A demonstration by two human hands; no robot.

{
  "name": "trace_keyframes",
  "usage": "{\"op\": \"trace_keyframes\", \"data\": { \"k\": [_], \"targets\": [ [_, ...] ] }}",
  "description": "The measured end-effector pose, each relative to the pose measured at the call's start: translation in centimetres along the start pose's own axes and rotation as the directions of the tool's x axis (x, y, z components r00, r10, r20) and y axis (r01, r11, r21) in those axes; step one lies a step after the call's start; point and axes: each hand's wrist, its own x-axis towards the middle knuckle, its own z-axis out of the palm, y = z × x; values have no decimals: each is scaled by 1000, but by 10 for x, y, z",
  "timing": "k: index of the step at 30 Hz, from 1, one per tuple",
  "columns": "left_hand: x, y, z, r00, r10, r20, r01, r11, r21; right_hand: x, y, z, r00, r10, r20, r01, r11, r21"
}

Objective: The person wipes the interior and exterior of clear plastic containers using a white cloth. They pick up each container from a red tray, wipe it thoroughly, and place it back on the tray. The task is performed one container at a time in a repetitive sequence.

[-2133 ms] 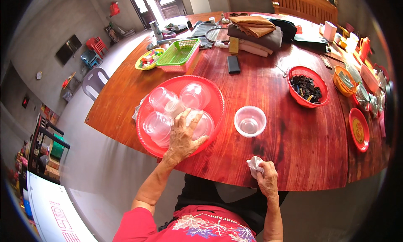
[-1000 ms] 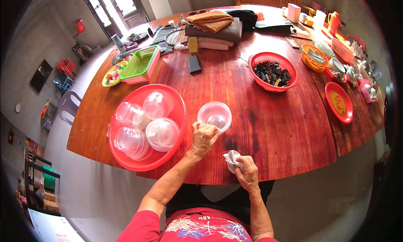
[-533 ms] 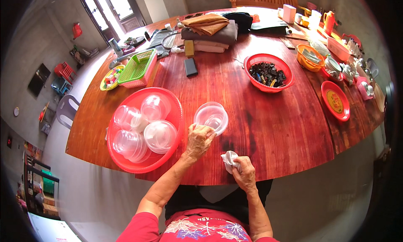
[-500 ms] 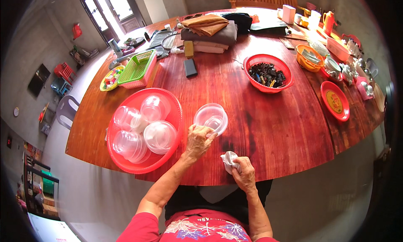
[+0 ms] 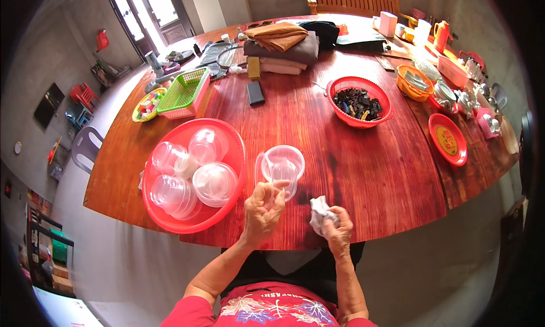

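My left hand [image 5: 263, 214] is closed on the rim of a clear plastic bowl [image 5: 282, 182], which it holds tilted above the table near the front edge. Just behind, a second clear bowl [image 5: 296, 152] rests on the wood, partly covered by the held one. To the right, my right hand [image 5: 339, 229] grips a crumpled white cloth [image 5: 319, 209], apart from both bowls. Left of my hands lies a wide red plastic tray [image 5: 240, 185] with several stacks of clear bowls [image 5: 214, 186] in it.
The glossy wooden table [image 5: 369, 179] carries a red basket of dark small items [image 5: 386, 114], a green basket [image 5: 184, 94], and a dark wallet-like block [image 5: 255, 93]. Folded cloths [image 5: 281, 49] are piled at the back. On the right stand a red plate [image 5: 461, 151] and an orange basket [image 5: 417, 91].
My left hand has pulled a clear bowl toward me and tilted it, leaving another on the table behind. My right hand has shifted slightly right with the cloth.
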Motion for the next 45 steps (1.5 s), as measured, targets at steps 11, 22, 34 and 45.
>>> {"op": "trace_keyframes", "data": {
  "k": [11, 22, 34, 45],
  "targets": [
    [-72, -19, 4, 920, -325, 220, 377, 885, -273, -25, -58, 60, 683, -626, 375, 730, 579, -362],
    [-88, -43, 6, 872, -259, 416, 429, 813, -394, 31, -32, 53, 962, -110, 250, 202, 904, -378],
    [-93, -45, -8, 790, -313, 528, 479, 852, -211, -40, -39, 57, 697, -557, 451, 715, 505, -483],
    [-94, -34, -7, 741, -385, 549, 580, 780, -235, 40, -38, 62, 861, 59, 506, 103, 953, -286]
  ]
}}
